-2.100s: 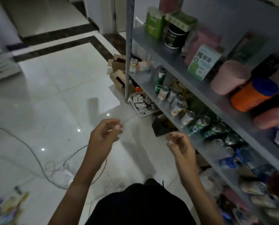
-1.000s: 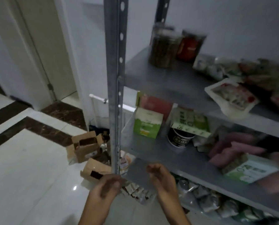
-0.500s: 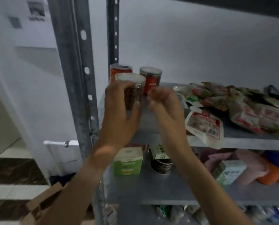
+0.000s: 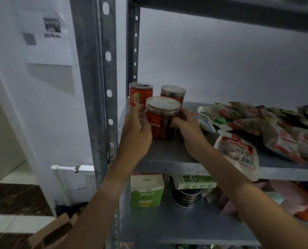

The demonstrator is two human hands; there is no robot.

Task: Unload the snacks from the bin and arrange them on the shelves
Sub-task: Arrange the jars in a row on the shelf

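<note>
Hands, left (image 4: 135,130) and right (image 4: 187,126), each grip curled round one side of clear silver-lidded plastic jar (image 4: 161,119) standing on grey metal shelf (image 4: 169,151), presumably to seat it squarely before two similar red jars (image 4: 140,95) behind.

front jar (image 4: 161,119) stands on upper shelf (image 4: 169,151), near its left end, just right of the rack upright (image 4: 95,87); left hand (image 4: 135,133) on its left side, right hand (image 4: 187,130) on its right. two more jars behind it: one back-left (image 4: 140,95), one back-right (image 4: 173,93). pouches (image 4: 253,130) piled to the right on same shelf. lower shelf (image 4: 176,225) below: carton (image 4: 146,191) at left, tub (image 4: 185,196) right of it with a flat box (image 4: 194,181) on top
</note>
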